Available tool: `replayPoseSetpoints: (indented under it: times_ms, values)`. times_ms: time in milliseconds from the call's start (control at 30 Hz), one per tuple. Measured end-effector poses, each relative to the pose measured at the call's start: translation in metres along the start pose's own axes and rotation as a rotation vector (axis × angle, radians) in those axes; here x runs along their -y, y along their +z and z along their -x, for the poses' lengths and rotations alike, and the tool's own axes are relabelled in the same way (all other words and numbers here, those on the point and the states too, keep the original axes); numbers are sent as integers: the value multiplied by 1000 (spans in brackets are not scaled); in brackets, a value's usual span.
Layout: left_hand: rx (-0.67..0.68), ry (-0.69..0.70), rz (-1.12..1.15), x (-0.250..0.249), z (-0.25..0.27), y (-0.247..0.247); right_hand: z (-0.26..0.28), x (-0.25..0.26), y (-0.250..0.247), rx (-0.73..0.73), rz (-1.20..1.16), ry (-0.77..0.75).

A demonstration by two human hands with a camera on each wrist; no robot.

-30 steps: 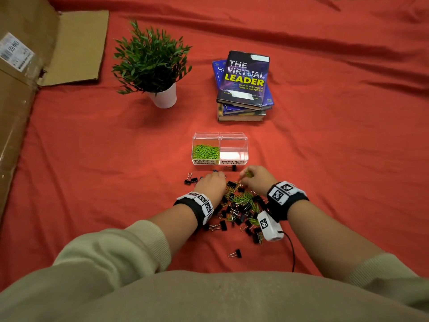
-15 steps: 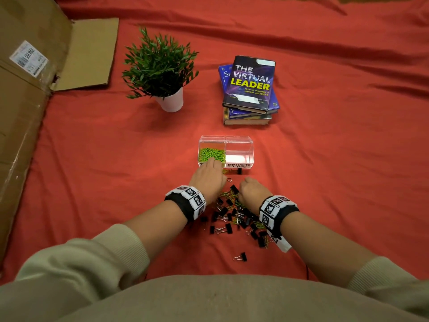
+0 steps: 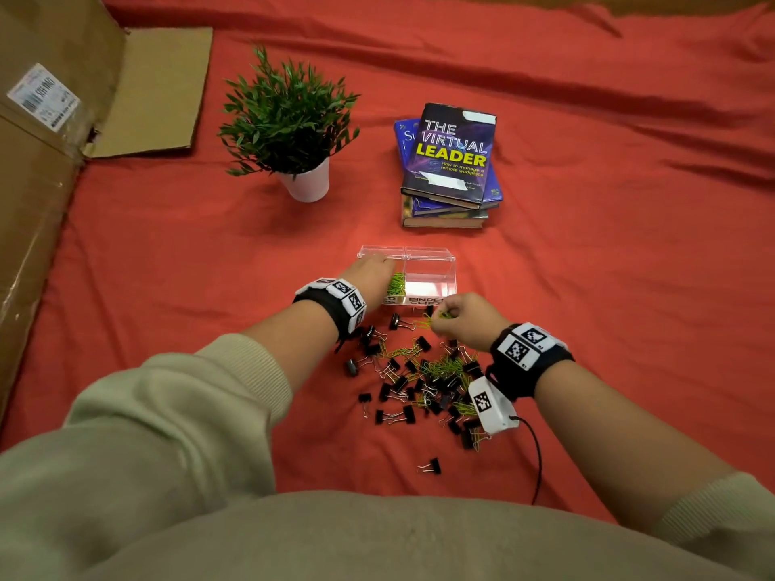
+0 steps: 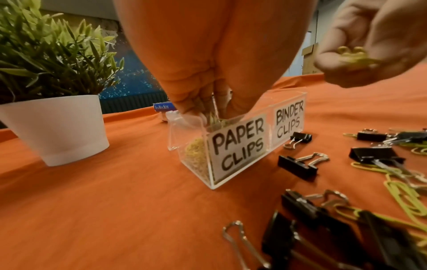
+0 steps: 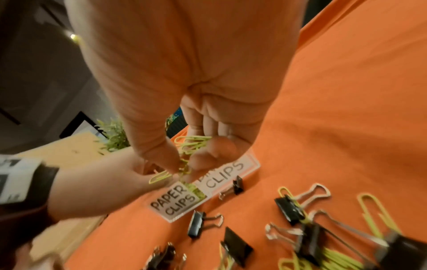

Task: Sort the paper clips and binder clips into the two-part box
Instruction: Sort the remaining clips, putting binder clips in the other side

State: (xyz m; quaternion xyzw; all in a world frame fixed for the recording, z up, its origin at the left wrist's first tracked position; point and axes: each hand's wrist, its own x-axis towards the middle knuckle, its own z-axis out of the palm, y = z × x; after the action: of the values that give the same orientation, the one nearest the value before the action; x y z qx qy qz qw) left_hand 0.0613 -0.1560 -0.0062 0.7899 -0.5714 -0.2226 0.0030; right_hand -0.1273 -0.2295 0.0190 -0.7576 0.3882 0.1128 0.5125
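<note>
The clear two-part box (image 3: 428, 258) stands on the red cloth, with green paper clips in its left part, labelled PAPER CLIPS (image 4: 238, 146). The part labelled BINDER CLIPS (image 4: 289, 118) looks bare. My left hand (image 3: 383, 267) reaches into the left part, its bunched fingertips (image 4: 196, 107) pinching green paper clips (image 4: 216, 119) at the rim. My right hand (image 3: 440, 318) hovers just in front of the box and pinches several green paper clips (image 5: 191, 144). A mixed pile of black binder clips and green paper clips (image 3: 419, 371) lies between my wrists.
A potted plant (image 3: 293, 127) stands behind the box on the left, a stack of books (image 3: 451, 161) behind it on the right. A large cardboard box (image 3: 46, 161) lines the left side. One stray binder clip (image 3: 432, 466) lies close to my body.
My left hand went forward from the pile's edge to over the paper-clip compartment. My right hand rose off the pile with green paper clips and came up to the box front.
</note>
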Motion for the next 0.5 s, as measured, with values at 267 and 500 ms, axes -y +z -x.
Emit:
replayPoseSetpoints:
  times_ms: [267, 500]
  values:
    - [-347, -84, 160, -12, 58, 26, -39, 46, -2, -200, 73, -136]
    - [-90, -30, 162, -15, 85, 77, -72, 79, 33, -149, 521, -221]
